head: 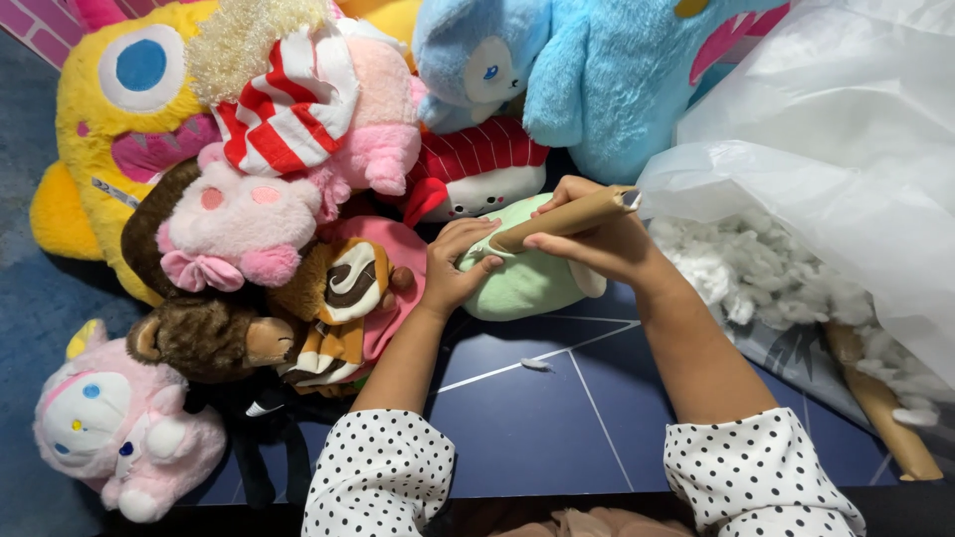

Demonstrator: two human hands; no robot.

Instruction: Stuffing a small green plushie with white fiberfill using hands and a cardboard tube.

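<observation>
the right hand is gripping a brown wooden stick, fingers curled around its shaft, and is pointing its lower tip into the pale green plush toy lying just beneath the hand. the left hand is resting against the near left side of that same toy, fingers bent and pressing on the fabric right beside the stick's tip, as if holding an opening steady; the opening itself is hidden by the fingers. the green plush is looking rounded and fairly plump already, so the filling is judged to be well along, though the stick working at it suggests it is not finished and not closed.

just to the right of the right hand, a clear plastic bag is lying open with loose white stuffing spilling out, so plenty of fill is remaining. a second brown stick is lying below the bag, well apart from the hands. a small wisp of stuffing is sitting on the dark blue mat between the two forearms.

to the left of the left hand and above both hands, a heap of finished-looking plush toys is crowding in: a pink one, a brown one, a yellow monster, a blue one and a red-striped one.
</observation>
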